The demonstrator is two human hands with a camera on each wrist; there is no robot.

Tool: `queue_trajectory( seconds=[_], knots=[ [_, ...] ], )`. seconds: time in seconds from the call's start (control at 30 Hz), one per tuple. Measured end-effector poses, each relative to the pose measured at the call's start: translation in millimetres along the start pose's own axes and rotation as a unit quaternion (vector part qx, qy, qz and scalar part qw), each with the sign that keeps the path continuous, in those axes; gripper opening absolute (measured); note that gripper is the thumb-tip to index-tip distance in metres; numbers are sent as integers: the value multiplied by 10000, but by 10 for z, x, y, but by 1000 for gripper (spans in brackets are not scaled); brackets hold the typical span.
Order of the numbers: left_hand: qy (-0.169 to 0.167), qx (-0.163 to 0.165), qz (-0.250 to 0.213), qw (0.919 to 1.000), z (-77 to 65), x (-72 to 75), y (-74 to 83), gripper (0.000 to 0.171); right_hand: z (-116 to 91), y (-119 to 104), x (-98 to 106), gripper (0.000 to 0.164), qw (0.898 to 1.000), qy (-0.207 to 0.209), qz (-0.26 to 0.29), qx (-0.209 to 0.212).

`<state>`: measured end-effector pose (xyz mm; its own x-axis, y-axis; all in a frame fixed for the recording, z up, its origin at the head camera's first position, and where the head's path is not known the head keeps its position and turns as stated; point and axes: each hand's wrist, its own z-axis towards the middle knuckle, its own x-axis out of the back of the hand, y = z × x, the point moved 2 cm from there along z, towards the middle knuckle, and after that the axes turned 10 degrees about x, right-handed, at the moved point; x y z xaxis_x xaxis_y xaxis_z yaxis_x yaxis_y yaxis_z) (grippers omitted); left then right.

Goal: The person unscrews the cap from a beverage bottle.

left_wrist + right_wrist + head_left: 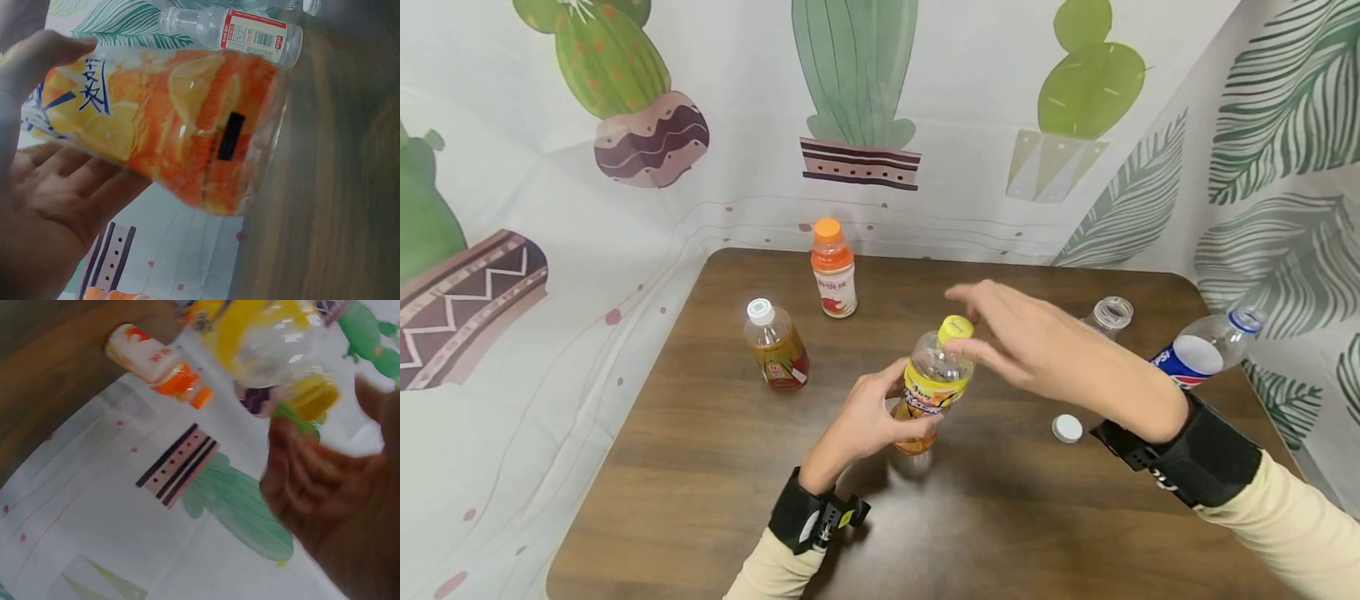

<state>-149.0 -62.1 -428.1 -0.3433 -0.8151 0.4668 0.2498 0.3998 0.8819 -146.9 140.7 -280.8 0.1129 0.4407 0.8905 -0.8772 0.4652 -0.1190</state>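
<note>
Near the middle of the table, my left hand [868, 412] grips a drink bottle [934, 390] with a yellow and orange fruit label. The bottle leans slightly to the right; whether its base touches the table I cannot tell. A yellow cap [953, 330] sits on its neck. Around that cap hovers my right hand [1026, 337], thumb and fingers spread on either side of it. In the right wrist view the fingers [294, 462] lie close beside the cap, blurred, and contact is unclear. The left wrist view shows the label [187, 119] between thumb and fingers.
A white-capped bottle of amber drink [778, 354] stands at left, an orange-capped bottle [835, 279] behind it. At right are an uncapped clear bottle [1111, 314], a Pepsi bottle [1198, 354] without a cap, and a loose white cap [1067, 428]. Patterned cloth [737, 108] hangs behind the table.
</note>
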Motion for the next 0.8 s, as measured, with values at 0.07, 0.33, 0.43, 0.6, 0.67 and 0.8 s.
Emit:
queue_trajectory(
  seconds=[0.07, 0.33, 0.43, 0.6, 0.67, 0.8],
  knots=[
    [202, 9, 71, 9998, 13, -10, 10, 59, 23, -1, 68, 31, 9985, 149, -39, -526],
    [741, 87, 687, 9948, 24, 2, 57, 67, 128, -107, 87, 41, 9805, -68, -458, -1908],
    [806, 79, 950, 9922, 27, 4, 56, 69, 135, -120, 1, 44, 9773, -180, -581, -2030],
    [868, 1, 1157, 9895, 24, 7, 62, 69, 142, -108, -77, 36, 9799, -98, -394, -1951],
    [883, -5, 1159, 9893, 24, 14, 67, 69, 143, -103, -81, 33, 9836, -1, -310, -1776],
    [823, 18, 1008, 9915, 20, 35, 88, 68, 139, -95, -66, 29, 9900, 120, -257, -1382]
  ],
)
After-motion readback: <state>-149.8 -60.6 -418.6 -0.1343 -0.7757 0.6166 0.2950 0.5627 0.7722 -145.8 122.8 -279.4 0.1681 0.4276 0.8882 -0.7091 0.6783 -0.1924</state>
